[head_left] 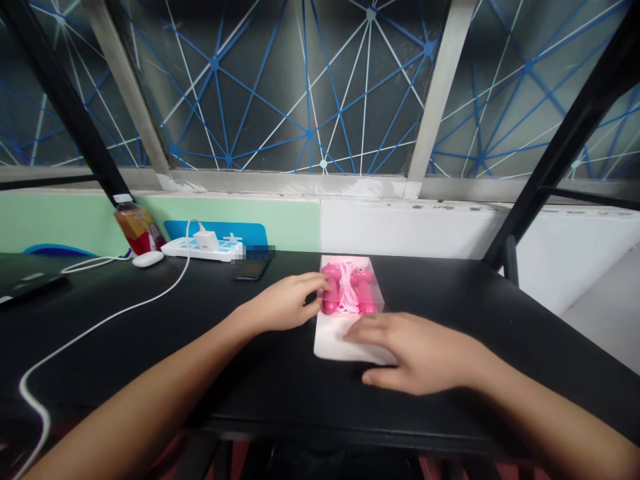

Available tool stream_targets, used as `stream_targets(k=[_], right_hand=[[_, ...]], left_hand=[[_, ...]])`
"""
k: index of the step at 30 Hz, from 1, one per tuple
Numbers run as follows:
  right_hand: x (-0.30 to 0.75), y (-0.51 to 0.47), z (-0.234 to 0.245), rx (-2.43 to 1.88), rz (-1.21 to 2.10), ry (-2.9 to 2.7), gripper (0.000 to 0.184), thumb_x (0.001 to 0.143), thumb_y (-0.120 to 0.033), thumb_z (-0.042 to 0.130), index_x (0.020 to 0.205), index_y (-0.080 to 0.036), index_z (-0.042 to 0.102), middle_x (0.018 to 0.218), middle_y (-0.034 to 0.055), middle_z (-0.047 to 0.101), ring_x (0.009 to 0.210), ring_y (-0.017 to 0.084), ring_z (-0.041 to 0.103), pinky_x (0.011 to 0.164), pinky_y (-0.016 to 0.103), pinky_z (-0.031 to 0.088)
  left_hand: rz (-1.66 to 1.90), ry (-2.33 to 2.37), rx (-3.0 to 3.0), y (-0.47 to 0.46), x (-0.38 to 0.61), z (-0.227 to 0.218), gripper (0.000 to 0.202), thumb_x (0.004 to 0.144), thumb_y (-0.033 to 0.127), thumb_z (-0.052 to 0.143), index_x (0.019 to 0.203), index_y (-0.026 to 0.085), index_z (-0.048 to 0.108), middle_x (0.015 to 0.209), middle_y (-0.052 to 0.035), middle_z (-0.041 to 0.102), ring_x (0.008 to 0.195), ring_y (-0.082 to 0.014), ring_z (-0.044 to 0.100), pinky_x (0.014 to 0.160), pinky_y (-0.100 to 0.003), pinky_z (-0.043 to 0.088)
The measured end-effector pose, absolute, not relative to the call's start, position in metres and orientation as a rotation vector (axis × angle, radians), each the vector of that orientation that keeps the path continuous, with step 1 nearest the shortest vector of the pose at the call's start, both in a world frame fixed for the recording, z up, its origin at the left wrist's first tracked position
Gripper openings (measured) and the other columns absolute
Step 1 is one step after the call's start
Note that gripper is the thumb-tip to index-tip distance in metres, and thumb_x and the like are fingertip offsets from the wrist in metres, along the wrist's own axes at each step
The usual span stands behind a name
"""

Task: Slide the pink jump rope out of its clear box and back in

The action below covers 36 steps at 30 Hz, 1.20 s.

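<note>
A clear-lidded white box [334, 343] lies on the black table [200, 347], holding a pink jump rope [349, 288] with two pink handles and a coiled cord. My left hand [285, 303] rests at the box's left side, fingertips touching its edge by the left handle, fingers loosely extended. My right hand [415, 350] lies flat on the near end of the box, fingers stretched out over it.
At the back left stand a drink bottle [136, 227], a white mouse [148, 259], a white power strip [203, 249] with a charger and white cable [100, 323], and a dark phone [253, 269]. A laptop edge [27, 287] sits far left. Black frame struts rise on both sides.
</note>
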State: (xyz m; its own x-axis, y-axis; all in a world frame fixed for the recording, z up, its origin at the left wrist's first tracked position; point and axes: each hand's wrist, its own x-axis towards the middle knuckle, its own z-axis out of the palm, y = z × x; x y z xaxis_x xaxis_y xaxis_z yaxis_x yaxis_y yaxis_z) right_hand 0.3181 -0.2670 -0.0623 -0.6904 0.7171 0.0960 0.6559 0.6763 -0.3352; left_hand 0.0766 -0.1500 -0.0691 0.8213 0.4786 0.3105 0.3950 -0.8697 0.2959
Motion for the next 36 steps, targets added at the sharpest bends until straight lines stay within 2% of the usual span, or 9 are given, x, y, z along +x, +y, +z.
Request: stream_targets(k=[3,5,10,14,19,23,29,33,36], right_hand=[[0.326,-0.264,-0.055,-1.106,0.31,-2.565,0.041,0.087,-0.026,0.06,0.127,-0.024,0.058,0.123,0.0064,0.064,0.111,0.022,0.059,0.097,0.039,0.045],[0.33,-0.261,-0.054,-1.121,0.193,-2.483,0.038,0.088,-0.025,0.058,0.126,-0.024,0.058,0.125,0.0074,0.061,0.118,0.023,0.054,0.102,0.042,0.042],[0.338,-0.254,-0.066,-1.262,0.049,-2.395,0.053,0.088,-0.035,0.059,0.138,-0.025,0.046,0.14,0.0099,0.048,0.132,0.027,0.041,0.108,0.048,0.038],[0.341,-0.248,-0.081,-1.414,-0.056,-2.349,0.058,0.09,-0.043,0.054,0.142,-0.019,0.041,0.145,0.0165,0.041,0.135,0.031,0.036,0.107,0.053,0.037],[0.338,-0.245,-0.085,-1.443,-0.11,-2.347,0.054,0.094,-0.041,0.047,0.142,-0.017,0.04,0.143,0.0182,0.043,0.133,0.032,0.039,0.105,0.054,0.04],[0.337,-0.248,-0.079,-1.427,-0.105,-2.313,0.05,0.095,-0.04,0.047,0.14,-0.019,0.042,0.141,0.0156,0.046,0.131,0.03,0.041,0.106,0.051,0.04],[0.34,-0.253,-0.072,-1.343,0.014,-2.403,0.063,0.086,-0.048,0.061,0.142,-0.026,0.042,0.141,0.0105,0.048,0.132,0.027,0.042,0.107,0.046,0.04],[0.34,-0.251,-0.074,-1.354,-0.018,-2.418,0.057,0.09,-0.042,0.057,0.143,-0.026,0.042,0.138,0.0103,0.052,0.128,0.027,0.046,0.105,0.046,0.042],[0.339,-0.25,-0.076,-1.357,-0.083,-2.403,0.051,0.092,-0.04,0.054,0.14,-0.025,0.045,0.134,0.0107,0.055,0.122,0.028,0.051,0.102,0.046,0.044]], left_hand=[[0.549,0.665,2.775,-0.152,0.075,-0.068,0.026,0.091,0.021,0.049,0.112,0.025,0.063,0.127,-0.0049,0.062,0.115,-0.0215,0.059,0.089,-0.033,0.05],[0.536,0.66,2.773,-0.154,0.073,-0.067,0.024,0.092,0.024,0.051,0.112,0.025,0.063,0.129,-0.005,0.061,0.117,-0.0219,0.058,0.092,-0.034,0.049],[0.503,0.665,2.78,-0.157,0.072,-0.061,0.025,0.099,0.033,0.044,0.114,0.025,0.063,0.133,-0.0034,0.059,0.123,-0.02,0.055,0.104,-0.035,0.041],[0.485,0.678,2.772,-0.161,0.073,-0.06,0.029,0.097,0.041,0.048,0.12,0.028,0.061,0.138,-0.0029,0.055,0.117,-0.0201,0.058,0.095,-0.032,0.046],[0.459,0.693,2.779,-0.162,0.071,-0.063,0.042,0.088,0.042,0.062,0.128,0.029,0.057,0.143,-0.003,0.051,0.117,-0.0225,0.057,0.088,-0.03,0.049],[0.458,0.689,2.796,-0.159,0.07,-0.065,0.038,0.091,0.038,0.058,0.128,0.028,0.056,0.144,-0.003,0.049,0.115,-0.0213,0.058,0.088,-0.03,0.049],[0.446,0.686,2.813,-0.159,0.071,-0.064,0.033,0.095,0.037,0.052,0.126,0.026,0.058,0.143,-0.0044,0.051,0.113,-0.021,0.059,0.093,-0.032,0.047],[0.441,0.687,2.798,-0.161,0.072,-0.062,0.033,0.098,0.037,0.047,0.128,0.027,0.057,0.142,-0.0034,0.052,0.123,-0.021,0.054,0.101,-0.032,0.043],[0.433,0.677,2.802,-0.162,0.071,-0.061,0.038,0.096,0.039,0.051,0.132,0.027,0.054,0.144,-0.0034,0.05,0.13,-0.021,0.048,0.105,-0.032,0.04]])
